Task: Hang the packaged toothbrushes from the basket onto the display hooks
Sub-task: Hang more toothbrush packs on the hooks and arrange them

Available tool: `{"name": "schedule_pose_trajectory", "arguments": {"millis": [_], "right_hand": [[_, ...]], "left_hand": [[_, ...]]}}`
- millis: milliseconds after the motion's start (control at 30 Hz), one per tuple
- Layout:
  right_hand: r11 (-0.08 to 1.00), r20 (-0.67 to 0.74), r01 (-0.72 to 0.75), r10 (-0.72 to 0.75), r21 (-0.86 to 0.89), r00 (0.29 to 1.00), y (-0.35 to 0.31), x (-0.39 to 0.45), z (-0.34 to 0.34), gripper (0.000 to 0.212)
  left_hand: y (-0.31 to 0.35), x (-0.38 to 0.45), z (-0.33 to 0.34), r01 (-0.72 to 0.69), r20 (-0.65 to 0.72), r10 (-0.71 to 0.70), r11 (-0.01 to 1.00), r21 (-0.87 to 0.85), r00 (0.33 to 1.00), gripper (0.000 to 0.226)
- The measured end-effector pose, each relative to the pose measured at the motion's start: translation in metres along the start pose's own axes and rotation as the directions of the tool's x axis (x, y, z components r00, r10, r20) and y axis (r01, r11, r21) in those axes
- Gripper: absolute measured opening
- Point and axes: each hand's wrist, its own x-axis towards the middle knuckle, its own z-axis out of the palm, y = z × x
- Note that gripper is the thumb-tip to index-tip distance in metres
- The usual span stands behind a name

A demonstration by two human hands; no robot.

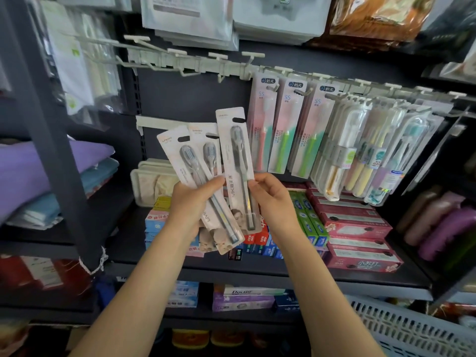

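My left hand (192,202) grips a fan of two pale toothbrush packs (190,161) by their lower halves, in front of the dark shelf back. My right hand (270,199) pinches the right edge of a third, taller toothbrush pack (235,150), held upright beside the fan. Above them runs a row of white display hooks (221,65) with nothing on them. To the right, other hooks carry pink-and-green toothbrush packs (282,124) and clear-cased toothbrushes (365,145). A corner of the white slotted basket (401,328) shows at the bottom right.
Toothpaste boxes (355,228) are stacked on the shelf below the hooks. Folded purple and blue towels (51,181) lie on the left behind a dark upright post (51,130). Flat packaged goods (190,16) hang overhead. More boxes (242,300) fill the lower shelf.
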Motion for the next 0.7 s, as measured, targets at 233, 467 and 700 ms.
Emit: {"name": "schedule_pose_trajectory", "arguments": {"millis": [233,467,700], "right_hand": [[0.961,-0.133,0.176,-0.207,-0.211,0.969,-0.014,0.014,0.009,0.013],[0.853,-0.242,0.229,-0.373,-0.468,0.896,-0.033,0.04,0.002,0.018],[0.817,-0.292,0.195,-0.401,-0.543,0.868,-0.047,0.054,0.003,0.022]], "left_hand": [[0.012,-0.003,-0.004,-0.011,-0.042,0.01,0.999,-0.036,0.999,0.012],[0.016,-0.002,-0.004,-0.002,-0.013,0.002,1.0,-0.023,1.0,0.016],[0.022,-0.003,0.004,0.021,0.001,-0.021,0.999,-0.027,1.0,0.011]]}}
